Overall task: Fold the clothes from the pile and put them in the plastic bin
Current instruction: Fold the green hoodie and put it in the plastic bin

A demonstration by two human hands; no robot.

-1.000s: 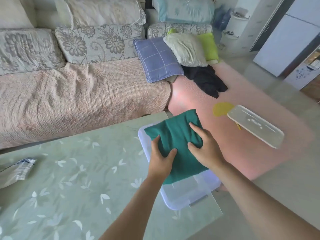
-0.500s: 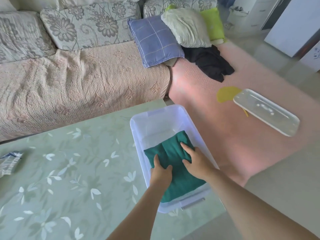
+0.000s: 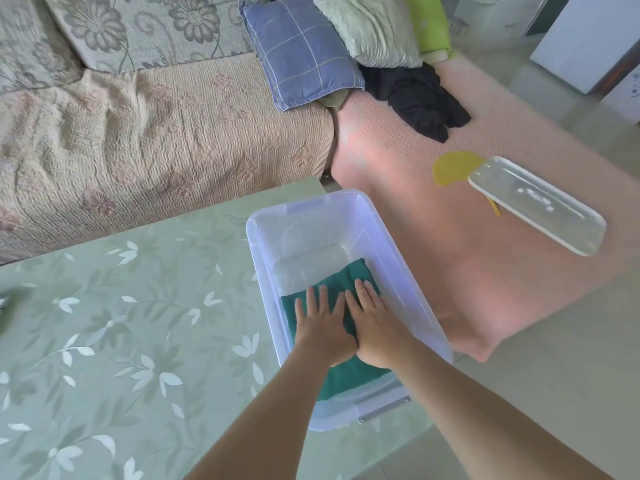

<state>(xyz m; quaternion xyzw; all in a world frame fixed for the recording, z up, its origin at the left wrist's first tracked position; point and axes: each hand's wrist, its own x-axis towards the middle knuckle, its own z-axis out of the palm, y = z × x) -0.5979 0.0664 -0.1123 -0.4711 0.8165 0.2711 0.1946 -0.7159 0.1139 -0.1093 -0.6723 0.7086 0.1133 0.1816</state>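
Observation:
A folded green garment (image 3: 341, 282) lies flat on the bottom of the clear plastic bin (image 3: 311, 211), in the half nearer me. My left hand (image 3: 323, 327) and my right hand (image 3: 377, 327) press down on it side by side, palms flat and fingers straight. The bin stands on the right end of the green floral table (image 3: 121, 341). A crumpled black garment (image 3: 419, 98) lies on the pink sofa seat below the pillows.
The bin's clear lid (image 3: 536, 204) rests on the pink seat (image 3: 433, 237) to the right, partly over a yellow object (image 3: 453, 166). A blue checked pillow (image 3: 301, 50) and pale green pillows (image 3: 374, 26) lean at the back. A beige quilted sofa (image 3: 138, 133) runs behind the table.
Both hands lowered the green garment from above the bin onto its bottom. Their grip on the cloth gave way to flat palms pressing it down.

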